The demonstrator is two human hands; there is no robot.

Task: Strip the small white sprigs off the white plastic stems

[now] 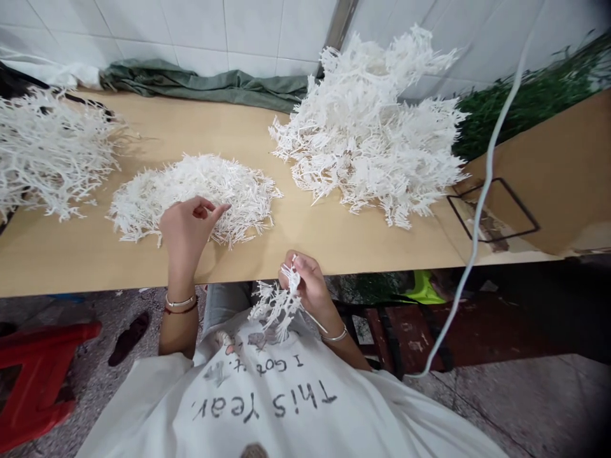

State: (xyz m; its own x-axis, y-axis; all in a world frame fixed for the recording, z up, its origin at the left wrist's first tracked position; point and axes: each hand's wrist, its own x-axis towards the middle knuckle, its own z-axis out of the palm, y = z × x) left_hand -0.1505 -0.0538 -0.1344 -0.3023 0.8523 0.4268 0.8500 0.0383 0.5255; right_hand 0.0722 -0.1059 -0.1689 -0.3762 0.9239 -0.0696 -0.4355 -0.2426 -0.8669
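My right hand (308, 286) is closed round a white branching plastic sprig (279, 302) in front of the table's near edge. Its forked tips hang down and to the left over my shirt, and a thin stem runs along the wrist. My left hand (188, 229) is over a low heap of small white plastic twig pieces (238, 191). The fingers of that hand are curled in near the outstretched thumb; whatever is between them is too small or hidden to make out.
A tall pile of white sprigs (367, 133) stands at the back right, and looser white branches (48, 146) lie far left. Green cloth (205, 86) runs along the wall. A white cable (484, 184) hangs before a cardboard box (558, 172). A red stool (42, 375) is lower left.
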